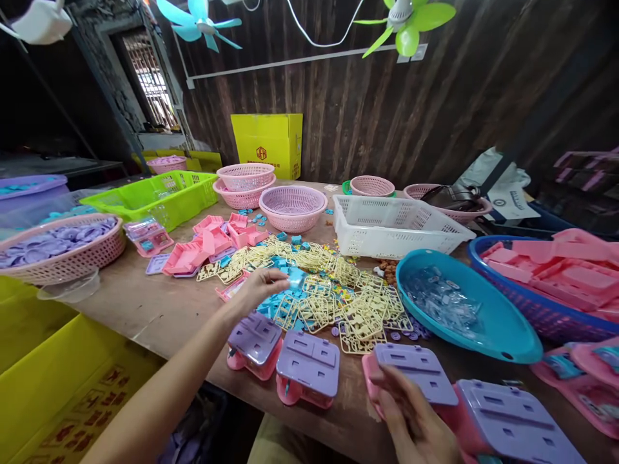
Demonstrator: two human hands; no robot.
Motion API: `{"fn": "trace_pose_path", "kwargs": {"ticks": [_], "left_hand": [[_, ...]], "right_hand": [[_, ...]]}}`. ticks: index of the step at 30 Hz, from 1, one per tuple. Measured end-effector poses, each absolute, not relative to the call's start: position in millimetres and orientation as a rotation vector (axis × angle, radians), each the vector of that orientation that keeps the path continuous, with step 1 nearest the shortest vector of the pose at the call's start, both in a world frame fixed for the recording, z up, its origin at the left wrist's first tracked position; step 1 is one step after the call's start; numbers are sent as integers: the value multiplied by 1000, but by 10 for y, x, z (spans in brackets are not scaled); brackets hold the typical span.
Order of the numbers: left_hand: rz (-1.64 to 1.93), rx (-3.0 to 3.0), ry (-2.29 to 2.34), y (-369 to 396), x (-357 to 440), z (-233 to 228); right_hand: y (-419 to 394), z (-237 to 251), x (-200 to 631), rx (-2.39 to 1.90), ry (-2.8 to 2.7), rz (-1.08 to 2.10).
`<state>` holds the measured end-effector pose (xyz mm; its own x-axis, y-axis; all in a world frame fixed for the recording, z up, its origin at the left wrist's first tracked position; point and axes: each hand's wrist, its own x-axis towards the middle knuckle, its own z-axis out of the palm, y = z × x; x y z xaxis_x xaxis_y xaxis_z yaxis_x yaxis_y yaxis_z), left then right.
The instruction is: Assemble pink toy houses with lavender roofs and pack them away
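Observation:
My left hand (264, 287) reaches over the heap in the middle of the table, fingertips pinched together just by a light blue plastic piece (296, 277); what sits between them is too small to make out. Around it lie blue pieces (278, 306) and cream sprue frames (367, 316). At the table's near edge, my right hand (416, 419) curls its fingers on the near left corner of a pink box with a purple lid (416, 370). Similar boxes stand beside it: two to the left (309, 364), one to the right (517, 412).
A blue basin (512, 328) holds clear packets, near a basket (483, 309) of pink parts. Behind stand a white crate (396, 229), a lilac basket (293, 222) and a green crate (140, 209). Pink trays (186, 258) lie left. A yellow carton (97, 374) is at lower left.

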<state>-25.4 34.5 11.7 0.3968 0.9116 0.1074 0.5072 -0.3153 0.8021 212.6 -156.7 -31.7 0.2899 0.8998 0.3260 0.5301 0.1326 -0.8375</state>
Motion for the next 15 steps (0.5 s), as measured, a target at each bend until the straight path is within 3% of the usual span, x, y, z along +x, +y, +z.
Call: {"fn": "trace_pose_path", "kwargs": {"ticks": [3,6,9,15], "left_hand": [[775,1731,829,-212,11,108],[715,1820,721,-528,138,72],[722,2168,963,-558,41,53],[211,2595,1042,-590,18,-60]], "right_hand": [[-1325,-207,1845,-1363,-1274,888],[-1195,-149,1675,-1378,-1240,871],[-1219,-159,1714,-1445,-1209,778],[-1437,-242,1958,-1470,-1252,960]]}}
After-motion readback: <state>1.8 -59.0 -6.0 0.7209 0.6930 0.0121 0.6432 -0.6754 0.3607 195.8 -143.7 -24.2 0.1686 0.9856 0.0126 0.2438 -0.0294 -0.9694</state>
